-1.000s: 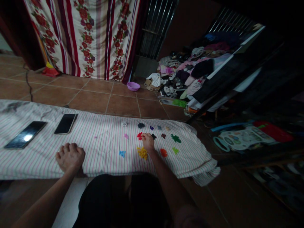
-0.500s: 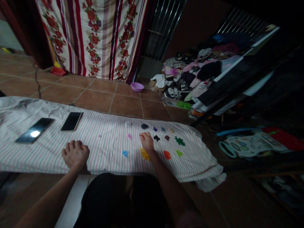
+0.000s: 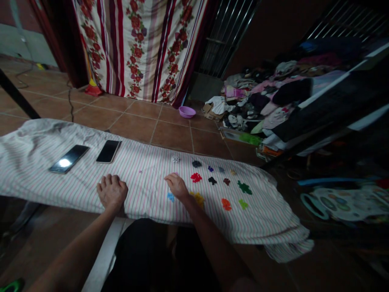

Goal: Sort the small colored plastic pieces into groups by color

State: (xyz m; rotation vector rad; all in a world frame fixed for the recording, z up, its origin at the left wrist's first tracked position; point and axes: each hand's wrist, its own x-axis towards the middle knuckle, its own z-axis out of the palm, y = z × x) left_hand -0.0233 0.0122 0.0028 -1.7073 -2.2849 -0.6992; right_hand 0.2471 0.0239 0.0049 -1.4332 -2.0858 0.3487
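My left hand (image 3: pixel 112 191) lies flat on the striped cloth (image 3: pixel 146 194), fingers spread and holding nothing. My right hand (image 3: pixel 177 185) hovers above the cloth with its fingers drawn together. Whatever its fingertips hold, if anything, is too small to make out. It mostly covers a pink pile, and beside it lie light blue pieces (image 3: pixel 170 197) and partly hidden yellow pieces (image 3: pixel 199 198). To its right are small heaps of red pieces (image 3: pixel 196 177), black pieces (image 3: pixel 212 181) and orange pieces (image 3: pixel 226 204). One tiny pink piece (image 3: pixel 140 171) sits alone between my hands.
Two phones (image 3: pixel 69 159) lie at the left of the cloth. More small heaps, such as white pieces (image 3: pixel 176 159) and dark green pieces (image 3: pixel 244 187), are spread to the right. Beyond, a purple basin (image 3: pixel 187 112) stands on the tiled floor near piled clothes (image 3: pixel 261 93).
My right hand has moved left from the red heap, now uncovered, to the pink pile. The left hand stays flat on the cloth. The whole view has shifted rightward.
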